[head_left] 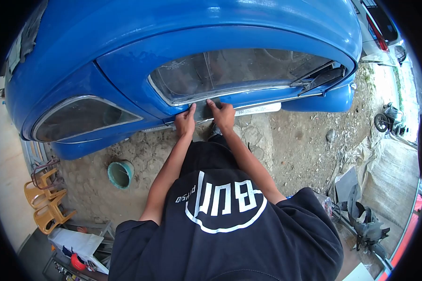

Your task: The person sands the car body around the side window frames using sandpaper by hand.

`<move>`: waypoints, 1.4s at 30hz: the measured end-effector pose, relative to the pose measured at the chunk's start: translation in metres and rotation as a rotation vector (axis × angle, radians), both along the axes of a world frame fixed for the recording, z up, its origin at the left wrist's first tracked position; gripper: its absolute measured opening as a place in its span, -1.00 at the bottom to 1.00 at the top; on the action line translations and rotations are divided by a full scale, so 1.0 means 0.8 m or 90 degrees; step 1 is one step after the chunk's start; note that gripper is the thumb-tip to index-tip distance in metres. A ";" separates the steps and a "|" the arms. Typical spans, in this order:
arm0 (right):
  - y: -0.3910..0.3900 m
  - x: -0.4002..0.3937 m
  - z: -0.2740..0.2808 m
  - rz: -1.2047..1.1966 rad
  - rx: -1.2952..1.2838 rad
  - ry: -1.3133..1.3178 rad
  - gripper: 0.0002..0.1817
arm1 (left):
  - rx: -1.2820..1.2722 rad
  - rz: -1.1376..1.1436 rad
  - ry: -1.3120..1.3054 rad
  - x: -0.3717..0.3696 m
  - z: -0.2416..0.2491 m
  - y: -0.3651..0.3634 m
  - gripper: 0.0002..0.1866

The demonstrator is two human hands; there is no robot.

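A blue car (126,51) with rounded bodywork fills the upper part of the view. Below its door window (239,70), a dark grey sheet (203,111), which looks like sandpaper, lies against the door panel. My left hand (185,123) pinches the sheet's left edge, thumb pointing up toward the window trim. On the other side, my right hand (224,116) grips the right edge, its thumb pressed on the face of the sheet. The fingers behind the sheet are hidden.
A green bucket (120,174) stands on the rough ground at left. Farther left are stacked tan plastic chairs (48,206). A motorcycle (390,119) and another vehicle (379,30) appear at right. Dark parts (368,225) lie at lower right by a grey tarp (384,171).
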State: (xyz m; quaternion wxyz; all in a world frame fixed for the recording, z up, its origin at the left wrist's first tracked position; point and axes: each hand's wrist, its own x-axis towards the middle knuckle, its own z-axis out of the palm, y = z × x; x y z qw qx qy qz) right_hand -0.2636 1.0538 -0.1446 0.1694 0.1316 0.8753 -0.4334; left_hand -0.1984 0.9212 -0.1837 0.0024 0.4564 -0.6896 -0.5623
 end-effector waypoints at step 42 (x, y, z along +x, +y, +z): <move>0.044 -0.018 -0.011 -0.100 0.078 0.076 -0.32 | 0.060 -0.040 0.035 -0.042 0.007 0.054 -0.31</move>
